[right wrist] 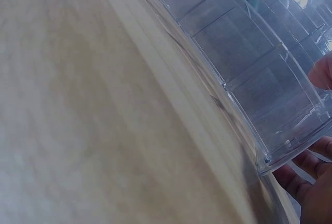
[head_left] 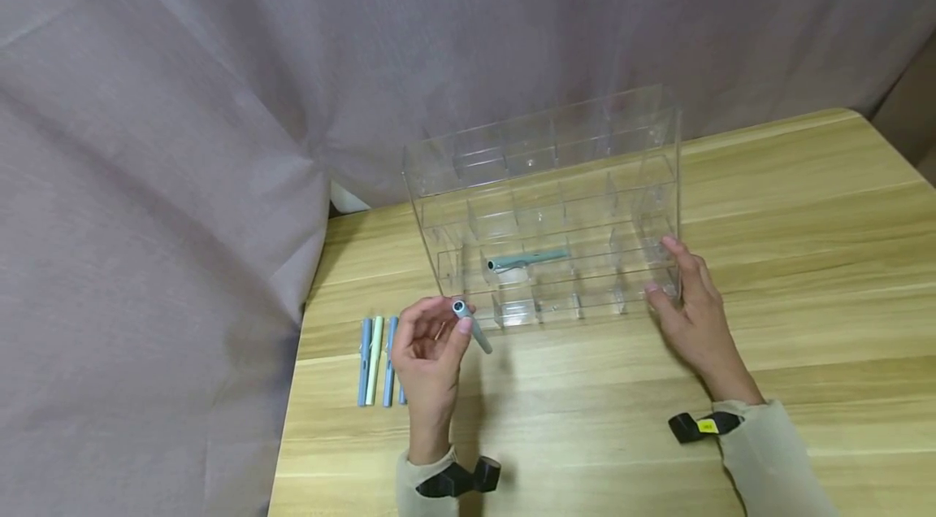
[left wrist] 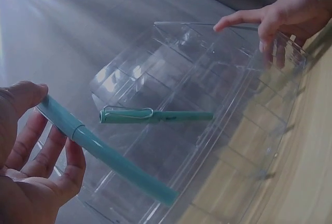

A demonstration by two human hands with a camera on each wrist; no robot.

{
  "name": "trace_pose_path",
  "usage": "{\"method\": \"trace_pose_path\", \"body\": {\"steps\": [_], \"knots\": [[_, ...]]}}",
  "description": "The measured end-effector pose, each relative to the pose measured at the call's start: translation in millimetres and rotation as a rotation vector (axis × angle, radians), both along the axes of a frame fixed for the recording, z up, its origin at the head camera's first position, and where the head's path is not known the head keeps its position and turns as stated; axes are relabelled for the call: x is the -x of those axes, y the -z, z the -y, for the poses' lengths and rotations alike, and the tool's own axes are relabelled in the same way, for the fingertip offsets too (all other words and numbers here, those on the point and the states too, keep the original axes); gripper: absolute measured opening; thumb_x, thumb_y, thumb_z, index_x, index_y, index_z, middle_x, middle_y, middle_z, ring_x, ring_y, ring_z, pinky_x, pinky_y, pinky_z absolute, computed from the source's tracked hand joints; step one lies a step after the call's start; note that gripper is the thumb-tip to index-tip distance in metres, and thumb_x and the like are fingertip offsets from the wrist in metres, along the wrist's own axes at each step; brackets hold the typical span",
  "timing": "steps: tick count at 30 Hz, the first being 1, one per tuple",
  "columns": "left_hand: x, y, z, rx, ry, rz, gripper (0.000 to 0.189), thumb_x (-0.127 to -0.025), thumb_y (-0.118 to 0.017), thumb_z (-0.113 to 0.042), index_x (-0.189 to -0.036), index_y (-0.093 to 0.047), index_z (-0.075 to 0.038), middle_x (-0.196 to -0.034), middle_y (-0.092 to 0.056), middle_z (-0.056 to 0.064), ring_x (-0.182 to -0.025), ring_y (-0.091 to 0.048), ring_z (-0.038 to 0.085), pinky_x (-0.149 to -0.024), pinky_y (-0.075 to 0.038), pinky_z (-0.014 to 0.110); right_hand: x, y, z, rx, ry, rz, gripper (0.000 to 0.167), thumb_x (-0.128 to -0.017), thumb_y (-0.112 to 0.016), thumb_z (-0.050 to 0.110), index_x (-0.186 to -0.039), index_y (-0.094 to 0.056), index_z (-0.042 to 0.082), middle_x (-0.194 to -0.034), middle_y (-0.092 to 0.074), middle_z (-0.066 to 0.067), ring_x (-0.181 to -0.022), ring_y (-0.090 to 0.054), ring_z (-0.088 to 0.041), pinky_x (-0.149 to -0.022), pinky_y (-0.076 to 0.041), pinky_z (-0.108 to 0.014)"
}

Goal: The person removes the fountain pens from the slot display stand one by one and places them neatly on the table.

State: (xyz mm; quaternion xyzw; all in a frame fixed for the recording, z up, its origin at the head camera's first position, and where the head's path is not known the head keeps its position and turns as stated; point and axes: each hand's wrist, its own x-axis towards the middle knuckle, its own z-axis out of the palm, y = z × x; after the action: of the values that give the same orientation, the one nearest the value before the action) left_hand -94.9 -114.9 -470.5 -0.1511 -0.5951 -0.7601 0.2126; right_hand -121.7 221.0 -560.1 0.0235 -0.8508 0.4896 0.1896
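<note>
My left hand (head_left: 431, 342) pinches a teal capped pen (head_left: 474, 328) between thumb and fingers, in front of the lower left part of a clear compartment organizer (head_left: 541, 196). In the left wrist view the pen (left wrist: 114, 156) slants down to the right. A second teal pen (head_left: 528, 258) with a wire clip lies inside the organizer, in a lower row. My right hand (head_left: 691, 310) grips the organizer's right side, thumb at the front and fingers round the side wall. The right wrist view shows the organizer's corner (right wrist: 270, 151) between thumb and fingers.
Left of my left hand several pens lie side by side on the wooden table (head_left: 585, 419), among them a blue pen (head_left: 364, 362) and a pale green pen (head_left: 374, 361); my hand partly hides the rightmost. A grey curtain (head_left: 219, 175) hangs behind and left of the table.
</note>
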Motion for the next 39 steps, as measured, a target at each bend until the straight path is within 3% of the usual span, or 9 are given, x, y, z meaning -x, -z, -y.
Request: {"method": "trace_pose_path", "body": {"steps": [11,27,34,39], "knots": [[-7.9,-3.4,23.8,0.133,-0.121,0.089,0.034,-0.088,-0.076,0.016,-0.119,-0.064,0.020,-0.108,-0.082,-0.005,-0.100,-0.079,0.009,-0.095,-0.066,0.031,1.6,1.6,-1.1,0.002,-0.001,-0.001,0.074,-0.099,-0.062,0.006,-0.166,-0.034,0.018,-0.147,-0.048,-0.034,-0.126,-0.051,-0.056,-0.099,-0.038,-0.086],[-11.8,1.4,45.3,0.116,-0.119,0.025,0.028,-0.088,-0.073,0.021,-0.115,-0.067,0.021,-0.107,-0.083,-0.001,-0.100,-0.079,0.010,-0.092,-0.066,0.030,-0.3,-0.9,-3.0,0.004,-0.002,0.026,0.073,-0.100,-0.061,0.008,-0.167,-0.032,0.021,-0.146,-0.047,-0.034,-0.123,-0.052,-0.057,-0.097,-0.038,-0.084],[-14.3,3.0,53.2,0.155,-0.174,0.043,0.026,-0.088,-0.074,0.020,-0.114,-0.069,0.019,-0.108,-0.082,-0.002,-0.097,-0.078,0.009,-0.088,-0.066,0.026,0.5,0.6,-2.3,0.008,-0.005,0.009,0.075,-0.100,-0.062,0.007,-0.167,-0.033,0.020,-0.144,-0.048,-0.034,-0.123,-0.052,-0.056,-0.097,-0.039,-0.083],[-11.7,3.7,65.2,0.131,-0.221,0.011,0.027,-0.086,-0.074,0.023,-0.113,-0.070,0.021,-0.106,-0.081,0.002,-0.095,-0.077,0.009,-0.089,-0.065,0.024,0.3,1.3,-1.5,0.016,0.001,0.021,0.076,-0.100,-0.061,0.007,-0.168,-0.032,0.025,-0.144,-0.048,-0.033,-0.122,-0.052,-0.056,-0.097,-0.039,-0.083]]}}
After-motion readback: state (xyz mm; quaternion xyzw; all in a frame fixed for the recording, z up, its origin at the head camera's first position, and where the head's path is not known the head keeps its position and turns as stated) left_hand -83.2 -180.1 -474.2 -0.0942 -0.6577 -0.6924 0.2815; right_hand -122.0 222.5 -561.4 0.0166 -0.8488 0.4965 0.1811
